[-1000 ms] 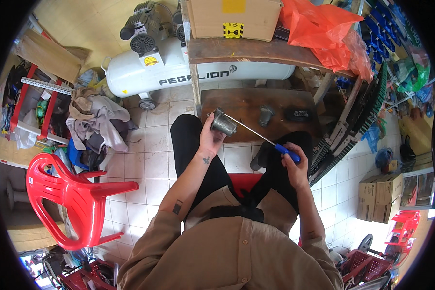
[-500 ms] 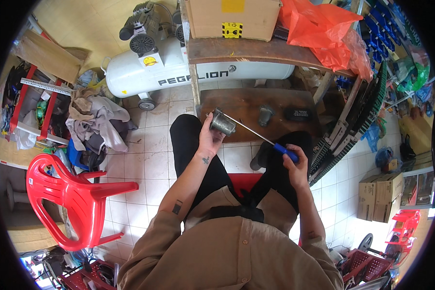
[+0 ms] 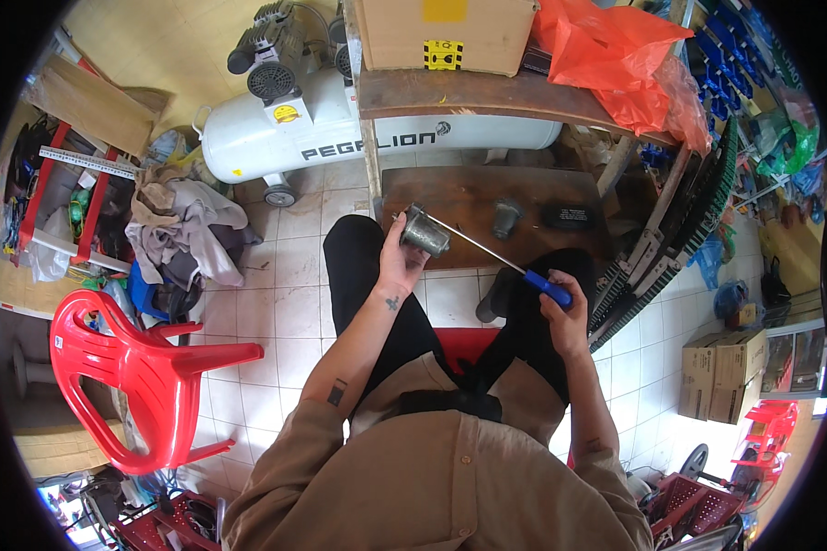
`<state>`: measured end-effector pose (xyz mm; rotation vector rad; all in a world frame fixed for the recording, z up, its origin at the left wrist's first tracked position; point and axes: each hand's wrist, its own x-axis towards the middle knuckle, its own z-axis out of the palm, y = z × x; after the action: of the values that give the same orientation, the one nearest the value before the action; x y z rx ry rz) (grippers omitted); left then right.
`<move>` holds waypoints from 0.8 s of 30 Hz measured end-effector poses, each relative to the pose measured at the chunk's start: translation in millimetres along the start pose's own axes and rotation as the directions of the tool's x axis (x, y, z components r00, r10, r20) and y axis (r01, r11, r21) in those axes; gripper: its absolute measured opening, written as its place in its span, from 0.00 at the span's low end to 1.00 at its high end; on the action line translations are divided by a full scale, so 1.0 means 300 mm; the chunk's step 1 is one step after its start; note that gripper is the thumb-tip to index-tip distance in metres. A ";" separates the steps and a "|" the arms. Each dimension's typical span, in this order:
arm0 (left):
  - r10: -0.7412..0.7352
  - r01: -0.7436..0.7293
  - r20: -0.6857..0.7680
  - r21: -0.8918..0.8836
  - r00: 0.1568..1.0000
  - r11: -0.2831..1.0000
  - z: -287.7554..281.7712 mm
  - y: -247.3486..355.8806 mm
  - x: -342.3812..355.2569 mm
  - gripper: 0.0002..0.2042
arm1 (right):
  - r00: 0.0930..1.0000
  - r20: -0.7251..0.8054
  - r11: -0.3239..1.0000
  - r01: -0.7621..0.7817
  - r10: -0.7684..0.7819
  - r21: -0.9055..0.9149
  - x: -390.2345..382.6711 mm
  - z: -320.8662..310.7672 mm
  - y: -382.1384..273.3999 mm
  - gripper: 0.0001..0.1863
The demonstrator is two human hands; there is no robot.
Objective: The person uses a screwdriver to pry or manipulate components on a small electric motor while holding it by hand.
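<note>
My left hand [image 3: 398, 259] grips a dull grey cylindrical metal part [image 3: 425, 234], tilted, over the near left side of a low brown wooden table [image 3: 432, 188]. A long screwdriver [image 3: 549, 288] with a blue handle is held in my right hand [image 3: 567, 317], above my right thigh. Its thin shaft slants up to the left, and the tip reaches the upper end of the metal part; exact contact is too small to tell. Farther back on the table lie another grey metal piece [image 3: 506, 219] and a flat black object [image 3: 568, 217].
Beyond the table stands a white air compressor tank [image 3: 276, 138]. A wooden shelf [image 3: 487, 95] bears a cardboard box [image 3: 446, 37] and an orange plastic bag [image 3: 606, 55]. A red plastic chair [image 3: 156, 386] is at left, near piled cloths [image 3: 184, 220]. Ridged black strips [image 3: 671, 230] lean at right.
My right hand and the screwdriver handle have shifted very slightly. The metal part stays in my left hand, in almost the same pose.
</note>
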<state>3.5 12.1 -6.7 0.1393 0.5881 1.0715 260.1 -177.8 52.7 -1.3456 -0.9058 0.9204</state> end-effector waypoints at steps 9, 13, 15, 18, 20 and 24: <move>-0.011 0.012 0.030 -0.025 0.999 1.000 -0.032 0.005 0.024 0.20 | 0.970 0.015 0.961 -0.236 0.241 -0.144 -0.014 0.017 -0.028 0.20; -0.018 0.019 0.025 -0.052 1.000 0.998 -0.043 0.001 0.034 0.20 | 0.999 0.020 0.997 -0.047 0.048 -0.062 -0.007 0.005 -0.011 0.22; -0.009 0.009 0.012 -0.032 1.000 0.999 -0.038 -0.005 0.030 0.19 | 0.999 0.048 0.998 0.017 -0.014 -0.055 0.010 -0.007 0.011 0.24; -0.011 0.011 0.009 -0.024 1.000 1.000 -0.002 0.001 0.001 0.18 | 0.997 0.040 0.992 -0.067 0.063 0.105 0.006 0.013 0.002 0.23; -0.020 0.021 0.013 -0.038 1.000 0.999 -0.004 0.006 0.000 0.18 | 0.967 -0.007 0.942 -0.245 0.253 0.230 -0.016 0.080 -0.081 0.26; -0.026 0.028 0.027 -0.072 0.999 0.997 -0.019 0.006 0.017 0.18 | 0.923 0.104 0.916 -0.345 0.371 -0.204 -0.012 0.022 -0.075 0.27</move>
<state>0.9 16.2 -12.6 0.0816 0.5260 1.0619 253.0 -179.0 75.4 -1.6571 -0.8807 1.2523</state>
